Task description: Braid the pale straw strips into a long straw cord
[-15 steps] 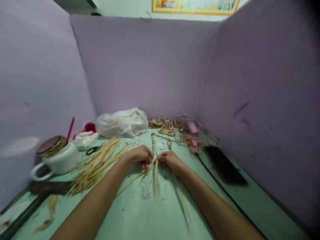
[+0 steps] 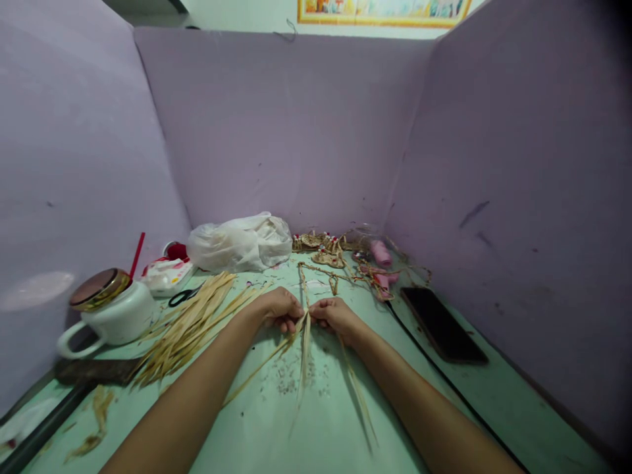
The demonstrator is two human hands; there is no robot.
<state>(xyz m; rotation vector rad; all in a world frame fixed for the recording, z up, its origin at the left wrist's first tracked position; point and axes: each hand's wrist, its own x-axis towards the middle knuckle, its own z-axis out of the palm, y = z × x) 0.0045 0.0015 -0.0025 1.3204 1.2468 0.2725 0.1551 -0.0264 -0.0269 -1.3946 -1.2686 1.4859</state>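
Observation:
My left hand and my right hand meet at the middle of the green table. Each is closed in a pinch on dry, straw-coloured fibre strands. Between them, a braid runs away from me and bends right toward the back. Loose strands hang toward me from the crossing point; one trails left under my left hand, others right below my right hand. The fingertips cover part of the crossing. A bundle of dry fibre strips lies left of my left arm.
Left stand a white mug with a lidded jar top, scissors and a hammer-like tool. At the back are a white plastic bag, woven ornaments and a pink glue gun with black cord. A phone lies right.
Both hands stay almost in place, with the fingers drawn slightly closer together at the crossing of the strands. The view has shifted a little.

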